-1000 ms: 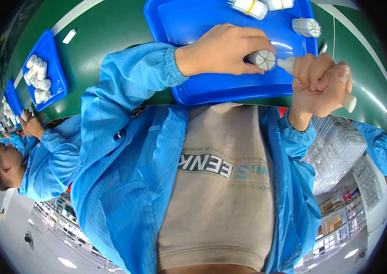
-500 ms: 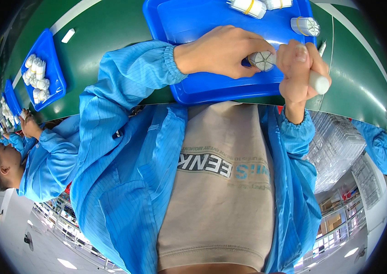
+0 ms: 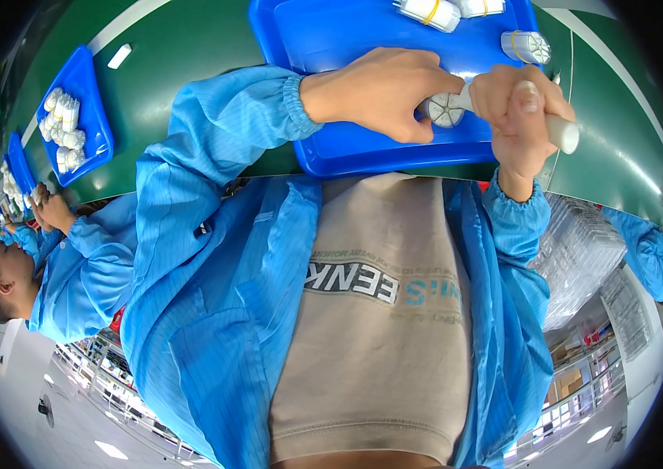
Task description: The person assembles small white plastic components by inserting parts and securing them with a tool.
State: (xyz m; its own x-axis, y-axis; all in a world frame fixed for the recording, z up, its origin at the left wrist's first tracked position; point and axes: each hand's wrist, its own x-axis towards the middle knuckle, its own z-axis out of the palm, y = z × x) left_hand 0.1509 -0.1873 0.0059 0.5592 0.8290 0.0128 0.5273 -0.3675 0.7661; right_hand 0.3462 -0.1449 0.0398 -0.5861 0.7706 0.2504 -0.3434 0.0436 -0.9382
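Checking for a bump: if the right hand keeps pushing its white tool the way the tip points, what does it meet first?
The right hand aims the white tool leftward, so it would first meet the round white part gripped by the left hand. They look already touching, though depth is unclear.

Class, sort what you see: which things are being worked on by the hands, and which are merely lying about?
In use: left hand, right hand, round white part, white tool, blue tray.

Lying about: banded white bundles, side tray of white parts.

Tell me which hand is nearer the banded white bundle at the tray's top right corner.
Right. The right hand, gripping a white tool, sits just below the bundle. The left hand, holding the round white part, lies farther left.
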